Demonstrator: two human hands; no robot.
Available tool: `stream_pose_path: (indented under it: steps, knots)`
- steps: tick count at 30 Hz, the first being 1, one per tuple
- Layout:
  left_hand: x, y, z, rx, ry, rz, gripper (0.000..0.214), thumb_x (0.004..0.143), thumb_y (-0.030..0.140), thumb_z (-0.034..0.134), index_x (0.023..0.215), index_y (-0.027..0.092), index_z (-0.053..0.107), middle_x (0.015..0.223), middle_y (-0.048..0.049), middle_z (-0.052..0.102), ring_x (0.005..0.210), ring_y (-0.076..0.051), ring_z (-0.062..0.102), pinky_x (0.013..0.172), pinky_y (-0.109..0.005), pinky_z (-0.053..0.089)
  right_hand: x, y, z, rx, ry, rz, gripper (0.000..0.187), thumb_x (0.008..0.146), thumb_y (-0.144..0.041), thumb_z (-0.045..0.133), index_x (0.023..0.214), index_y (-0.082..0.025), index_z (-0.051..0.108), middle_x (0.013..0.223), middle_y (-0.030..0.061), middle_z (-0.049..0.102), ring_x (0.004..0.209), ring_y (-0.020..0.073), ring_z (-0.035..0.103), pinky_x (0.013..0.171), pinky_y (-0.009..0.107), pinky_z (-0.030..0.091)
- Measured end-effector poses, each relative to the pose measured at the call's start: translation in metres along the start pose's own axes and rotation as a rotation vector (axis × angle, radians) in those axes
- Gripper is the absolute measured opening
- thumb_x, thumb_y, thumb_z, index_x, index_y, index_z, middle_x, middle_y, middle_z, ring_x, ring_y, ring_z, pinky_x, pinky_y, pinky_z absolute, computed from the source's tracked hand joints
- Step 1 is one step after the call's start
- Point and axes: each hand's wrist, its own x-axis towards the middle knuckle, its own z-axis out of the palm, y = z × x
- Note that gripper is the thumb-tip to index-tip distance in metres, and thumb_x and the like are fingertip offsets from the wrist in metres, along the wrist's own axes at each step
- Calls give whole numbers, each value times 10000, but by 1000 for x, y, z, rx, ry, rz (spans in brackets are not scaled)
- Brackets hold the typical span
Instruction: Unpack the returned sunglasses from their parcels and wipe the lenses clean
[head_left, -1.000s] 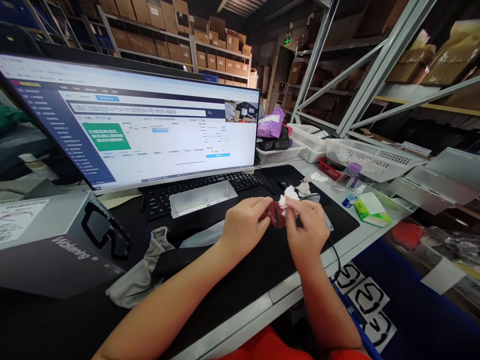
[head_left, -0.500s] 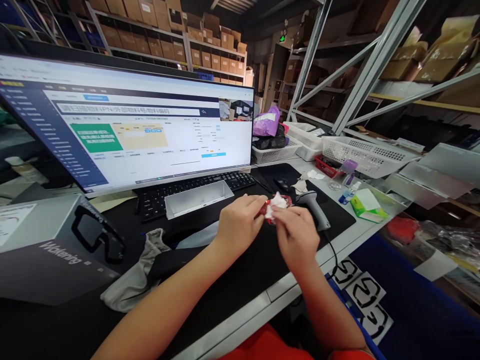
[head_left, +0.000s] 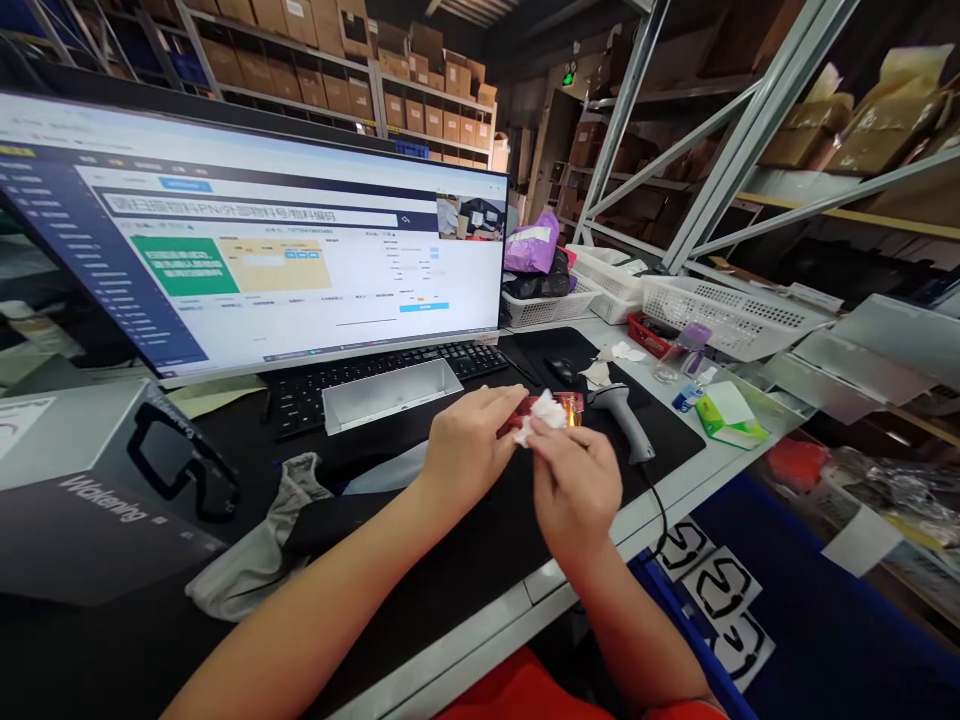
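Though mostly hidden behind a crumpled white tissue, a shiny red item of unclear kind, clamped in the left hand, right hand pinching tissue onto it, just left of a barcode scanner.

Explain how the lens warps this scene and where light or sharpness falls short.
In the head view, wide-angle distortion bends the monitor and steel racking; the screen glows brightest, the upper right stays dim, and the screen's small text is soft.

Our left hand lies curled, fingers pointing right; our right hand pinches downward just beside it; our bare left forearm and right forearm angle inward from below.
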Motion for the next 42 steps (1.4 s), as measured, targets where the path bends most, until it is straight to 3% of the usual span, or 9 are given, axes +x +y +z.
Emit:
stream_pose_path:
  steps: [4,8,12,16,21,24,35,39,42]
  knots:
    - [-1,-5,2,-2,-1,28,361,861,84,591,1202,132,699,1110,-112,782,987,-255,748,969,-419,605,2,14,2,22,-63,-49,329,881,13,619,1080,-236,702,1043,52,807,879,201,720,827,377,581]
    - [0,-5,1,28,8,7,411,847,99,645,1255,143,666,1120,-95,783,986,-258,750,1007,-446,592,9,57,-17,71,4,257,203,892,-91,667,985,-251,752,990,44,792,897,216,707,819,390,583]
    - [3,-1,-3,-64,-74,43,813,833,39,611,1576,165,304,1202,-61,765,1050,-226,738,1053,-422,566,18,67,-32,368,49,337,166,860,-119,720,935,-262,757,957,37,780,984,239,718,866,414,586]
    - [6,0,-7,-127,-111,88,939,873,76,584,1634,218,53,1245,-56,744,1102,-222,722,1082,-439,544,23,55,-34,367,-263,129,276,871,-65,693,1018,-291,754,1044,16,796,1169,242,691,1051,455,531]
    - [8,-8,-8,-172,-104,161,883,913,95,553,1630,221,54,1231,-60,741,1163,-215,694,1180,-512,444,25,64,-46,418,-545,53,437,943,-143,644,1335,-334,673,1369,36,682,1316,243,612,1211,489,398]
    - [10,-8,-11,-180,-138,196,847,928,100,564,1622,199,90,1170,-53,756,1148,-208,700,1210,-536,402,27,73,-57,478,-661,85,482,981,-150,584,1408,-371,618,1471,42,603,1323,239,599,1152,455,466]
    - [14,-9,-12,-1,-105,455,655,1017,110,446,1600,142,149,1156,-57,737,1156,-165,688,1265,-513,318,22,56,-31,538,-532,287,232,819,-136,789,956,-319,825,1033,29,754,893,176,719,764,311,593]
    - [13,-1,-17,170,90,296,586,999,145,516,1543,155,301,1446,-175,574,1405,-282,508,1219,-553,369,15,56,-22,550,-330,458,144,775,-165,827,833,-296,828,948,27,754,860,177,709,761,320,584]
    - [10,12,-23,277,175,26,517,920,84,572,1416,169,455,1367,-189,584,1312,-335,553,1093,-549,477,9,63,-9,635,-57,705,149,687,-209,898,799,-272,823,978,39,752,903,199,714,784,347,597]
